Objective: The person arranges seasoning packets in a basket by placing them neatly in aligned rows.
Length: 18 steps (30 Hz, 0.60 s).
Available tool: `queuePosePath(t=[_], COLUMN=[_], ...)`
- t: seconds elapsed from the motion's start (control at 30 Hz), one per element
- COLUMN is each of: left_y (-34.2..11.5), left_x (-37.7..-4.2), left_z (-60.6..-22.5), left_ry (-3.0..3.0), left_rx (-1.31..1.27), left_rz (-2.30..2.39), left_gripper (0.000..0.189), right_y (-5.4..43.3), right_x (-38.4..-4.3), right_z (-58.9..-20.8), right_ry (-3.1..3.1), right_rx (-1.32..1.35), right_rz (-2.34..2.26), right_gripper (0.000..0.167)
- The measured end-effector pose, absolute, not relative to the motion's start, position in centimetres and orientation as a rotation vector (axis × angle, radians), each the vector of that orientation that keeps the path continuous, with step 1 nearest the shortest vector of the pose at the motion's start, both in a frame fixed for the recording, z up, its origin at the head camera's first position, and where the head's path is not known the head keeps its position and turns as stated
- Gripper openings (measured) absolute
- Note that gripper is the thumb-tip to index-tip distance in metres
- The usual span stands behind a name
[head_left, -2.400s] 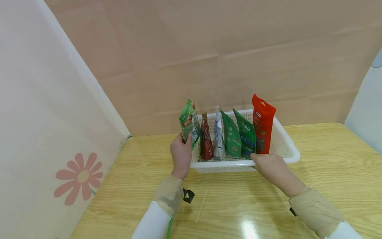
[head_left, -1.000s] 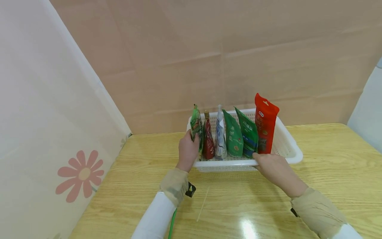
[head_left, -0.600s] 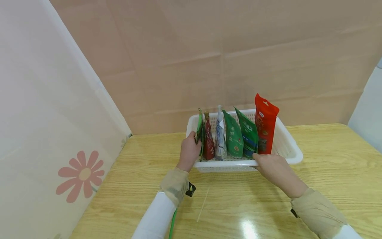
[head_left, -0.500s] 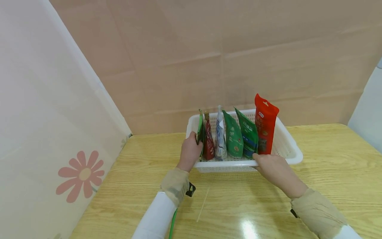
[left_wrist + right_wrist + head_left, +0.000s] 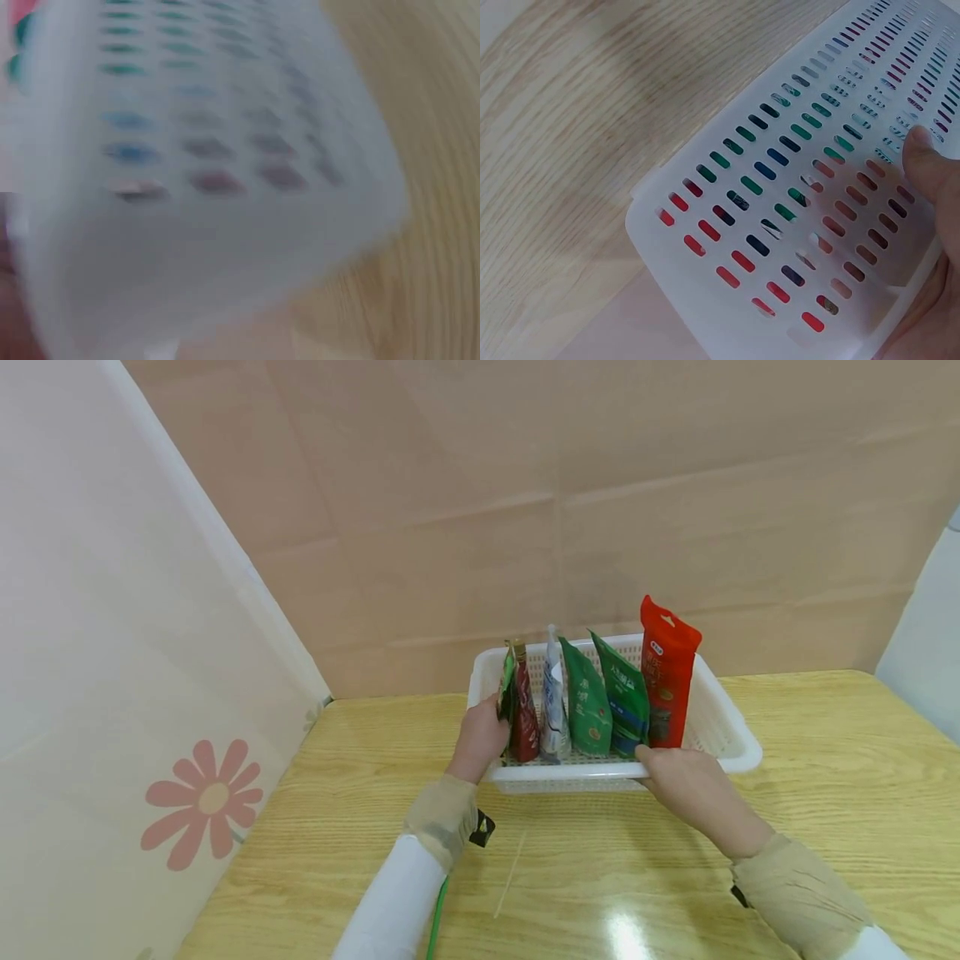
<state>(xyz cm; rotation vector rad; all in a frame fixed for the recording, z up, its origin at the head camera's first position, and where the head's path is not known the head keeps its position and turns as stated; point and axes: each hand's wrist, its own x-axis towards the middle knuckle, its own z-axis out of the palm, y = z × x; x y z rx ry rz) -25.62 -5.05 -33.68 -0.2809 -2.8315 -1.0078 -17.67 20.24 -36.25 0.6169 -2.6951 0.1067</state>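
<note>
My left hand is at the left end of the white plastic basket in the head view, holding a green packet turned nearly edge-on. My right hand grips the basket's front rim, its thumb lying against the slotted wall in the right wrist view. Beside the green packet, a dark red pouch with a gold cap leans upright. Rightward follow a white and blue bag, a green pouch, a green and blue bag and a tall red bag.
The basket stands on a wood-grain table, with a brown paper backdrop behind it. To the left hangs a pale cloth with a pink flower. A green cord runs beside the left forearm.
My left hand has moved right and brought the green packet down into the basket beside the red pouch, turning it edge-on. My right hand keeps its grip on the rim.
</note>
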Motion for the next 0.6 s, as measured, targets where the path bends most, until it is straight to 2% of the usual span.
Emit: queuePosePath(t=[0.2, 0.37, 0.6], left_y=[-4.46, -4.22, -4.08], left_x=[-25.74, -25.61, -26.16], left_z=[-33.23, -33.37, -33.96], left_ry=[-2.875, -2.796, -2.682], left_rx=[-0.138, 0.011, 0.127], left_rz=[-1.372, -1.760, -1.994], left_gripper=[0.037, 0.046, 0.061], right_y=[20.26, 20.19, 20.14], right_x=[-17.62, -17.65, -17.73], right_z=[-36.25, -36.20, -36.30], right_ry=[-2.704, -2.704, -2.698], right_rx=[0.607, 0.606, 0.610], right_rz=[0.094, 0.087, 0.093], right_gripper=[0.031, 0.032, 0.031])
